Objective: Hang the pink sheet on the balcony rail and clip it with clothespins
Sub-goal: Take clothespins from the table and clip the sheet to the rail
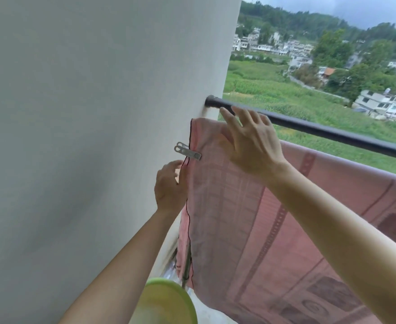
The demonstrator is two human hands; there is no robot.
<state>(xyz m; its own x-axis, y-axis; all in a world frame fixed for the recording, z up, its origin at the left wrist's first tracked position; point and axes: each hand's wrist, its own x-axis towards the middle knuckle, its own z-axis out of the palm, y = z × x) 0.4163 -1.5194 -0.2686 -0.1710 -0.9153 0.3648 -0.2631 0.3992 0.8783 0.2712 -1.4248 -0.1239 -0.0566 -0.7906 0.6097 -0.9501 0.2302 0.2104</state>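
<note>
The pink sheet (234, 206) hangs over the dark balcony rail (332, 133) and drapes down on my side. A grey clothespin (187, 152) is clipped on the sheet's left edge, close to the white wall. My left hand (170, 187) pinches that left edge just below the clothespin. My right hand (250, 141) rests on the top of the sheet near the rail, fingers spread, with the fingertips touching the rail. The rail under the sheet's top fold is hidden.
A white wall (87, 136) fills the left, where the rail ends (212, 101). A light green round basin (169, 302) sits low in front of me. Beyond the rail lie green fields and houses far below.
</note>
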